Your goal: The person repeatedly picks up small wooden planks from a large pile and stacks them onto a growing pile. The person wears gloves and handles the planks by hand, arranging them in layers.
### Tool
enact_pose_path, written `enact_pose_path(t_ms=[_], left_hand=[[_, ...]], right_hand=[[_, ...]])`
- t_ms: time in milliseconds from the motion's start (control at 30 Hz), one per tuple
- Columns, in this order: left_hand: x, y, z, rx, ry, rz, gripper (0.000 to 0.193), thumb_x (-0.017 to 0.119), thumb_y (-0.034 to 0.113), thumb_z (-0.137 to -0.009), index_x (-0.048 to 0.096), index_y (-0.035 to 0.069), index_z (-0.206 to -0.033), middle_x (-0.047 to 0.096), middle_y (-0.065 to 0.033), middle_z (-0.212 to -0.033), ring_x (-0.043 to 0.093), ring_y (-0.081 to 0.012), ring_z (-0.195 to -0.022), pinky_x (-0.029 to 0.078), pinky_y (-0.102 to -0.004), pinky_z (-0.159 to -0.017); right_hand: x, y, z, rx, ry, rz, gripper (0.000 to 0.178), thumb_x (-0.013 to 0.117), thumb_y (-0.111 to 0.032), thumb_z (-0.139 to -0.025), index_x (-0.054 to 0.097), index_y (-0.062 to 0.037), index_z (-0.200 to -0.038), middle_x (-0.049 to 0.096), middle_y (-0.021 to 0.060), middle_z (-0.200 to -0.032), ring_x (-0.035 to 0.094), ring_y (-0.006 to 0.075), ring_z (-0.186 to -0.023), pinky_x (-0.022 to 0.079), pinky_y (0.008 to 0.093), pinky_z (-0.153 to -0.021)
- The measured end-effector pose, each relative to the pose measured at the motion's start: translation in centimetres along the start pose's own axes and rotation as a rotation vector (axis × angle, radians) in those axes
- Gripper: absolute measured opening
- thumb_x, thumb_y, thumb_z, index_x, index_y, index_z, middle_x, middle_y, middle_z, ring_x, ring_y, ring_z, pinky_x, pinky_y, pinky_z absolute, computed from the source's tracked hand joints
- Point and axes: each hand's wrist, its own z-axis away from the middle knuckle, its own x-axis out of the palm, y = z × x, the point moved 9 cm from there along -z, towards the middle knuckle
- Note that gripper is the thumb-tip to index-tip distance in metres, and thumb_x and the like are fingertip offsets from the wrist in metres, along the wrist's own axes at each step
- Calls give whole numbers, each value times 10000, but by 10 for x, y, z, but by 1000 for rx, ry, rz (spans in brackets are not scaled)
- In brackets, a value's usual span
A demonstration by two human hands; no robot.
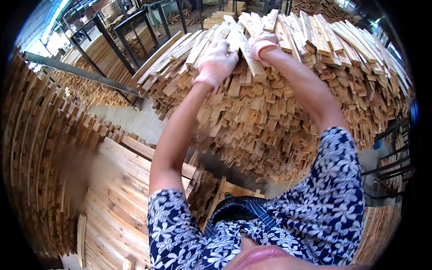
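Observation:
Both my hands wear pale knitted gloves and reach forward to the top of a tall stack of wooden slats (265, 103). My left hand (217, 64) is closed over a slat at the near edge of the top layer, its thumb turned toward the middle. Farther forward and to the right, my right hand (262, 45) curls its fingers around another slat, with a red band at the wrist. One loose slat (248, 55) lies slantwise between the hands, its near end sticking out over the stack's face. The undersides of both grips are hidden.
To my left rises a high wall of stacked strips (31, 148), beside a pile of wide smooth boards (121, 198). A metal bar (81, 74) and dark frames (112, 42) stand at the far left. Dark metal racks (391, 162) are at the right.

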Motion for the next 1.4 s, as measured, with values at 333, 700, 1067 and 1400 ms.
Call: enact_pose_path(t_ms=[333,700,1067,1400], left_hand=[[116,-34,-85,-370,-434,459,826,754,619,-801,601,20,-1348,701,-173,-1164,667,-238,-1018,543,-421,-828],[96,-72,-112,39,-355,139,441,684,368,-889,707,52,-1195,746,-133,-1101,682,-257,-881,546,-386,-818],[17,2,87,-245,-565,5,1021,809,331,-860,142,12,-1564,564,-320,-1314,662,-373,-1144,553,-449,-973],[49,-23,107,-656,-639,1338,690,563,601,-997,528,68,-1434,676,-110,-1283,684,-206,-1124,600,-422,-921]], right_hand=[[23,7,-98,-181,357,-529,516,492,-229,-966,414,-100,-1459,444,201,-1452,506,342,-1283,435,453,-1043],[-19,-56,19,70,-67,-755,523,640,-224,-924,516,5,-1378,638,220,-1263,685,321,-1117,569,451,-918],[-2,-2,134,-176,63,-1547,775,693,-213,-792,437,-67,-1509,620,206,-1360,614,322,-1231,488,374,-1053],[-29,27,150,-97,413,-963,616,655,-408,-887,555,-132,-1428,626,202,-1281,608,332,-1175,519,456,-969]])
